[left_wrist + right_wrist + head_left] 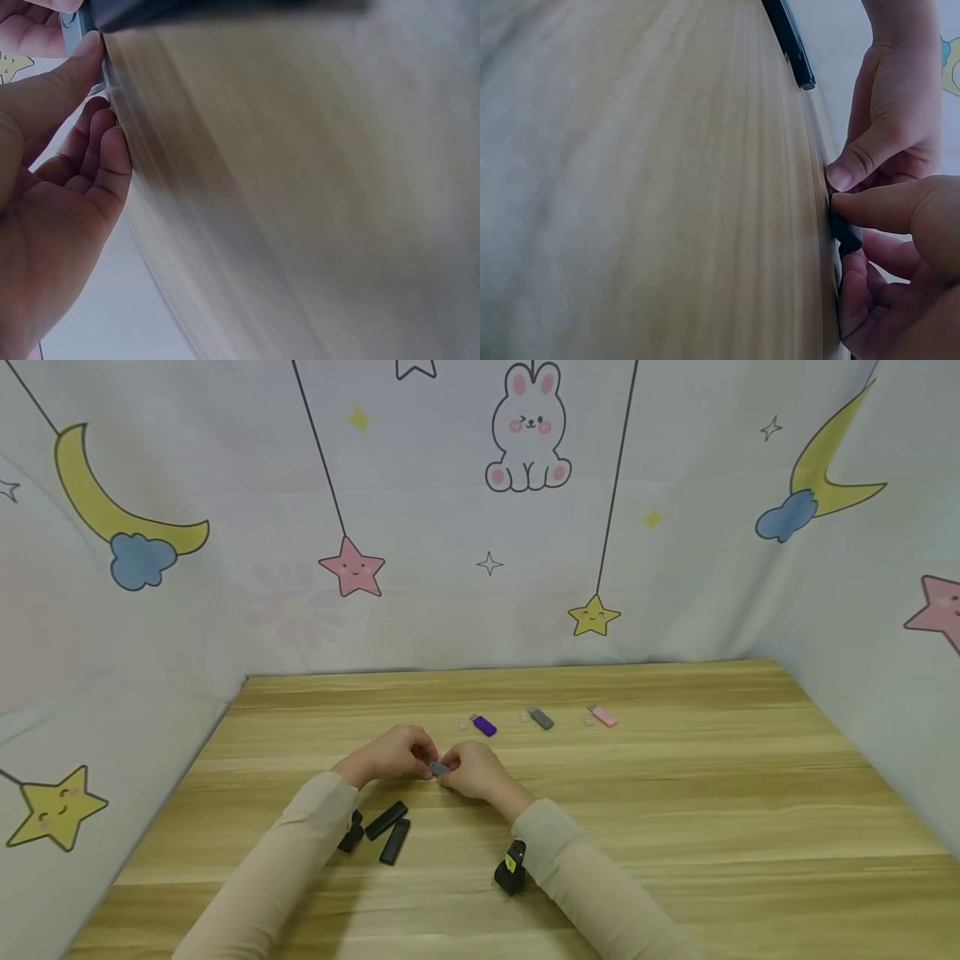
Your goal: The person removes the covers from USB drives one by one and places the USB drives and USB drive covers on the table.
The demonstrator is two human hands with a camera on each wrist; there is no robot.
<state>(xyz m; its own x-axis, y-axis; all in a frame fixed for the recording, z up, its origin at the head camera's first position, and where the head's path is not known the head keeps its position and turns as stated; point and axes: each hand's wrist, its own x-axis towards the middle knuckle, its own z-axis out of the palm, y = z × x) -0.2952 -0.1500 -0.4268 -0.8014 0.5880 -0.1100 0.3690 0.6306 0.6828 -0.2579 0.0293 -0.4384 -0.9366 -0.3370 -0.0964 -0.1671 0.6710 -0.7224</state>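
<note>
Both hands meet above the wooden table (675, 793) around one small grey-blue USB flash drive (438, 768). My left hand (393, 753) pinches its left end; in the left wrist view a clear bit, which looks like a cap (103, 81), shows by the left thumb. With thumb and fingers, my right hand (476, 770) grips the drive's other end, and in the right wrist view the drive (845, 231) looks dark under that thumb. The fingers hide most of it, so I cannot tell whether the cap is seated.
Behind the hands lie a purple USB drive (484, 725), a grey one (541, 718) and a pink one (603, 716), each beside a small clear cap. Two black sticks (387, 820) lie near the left forearm. Patterned cloth (450, 527) hangs behind the table.
</note>
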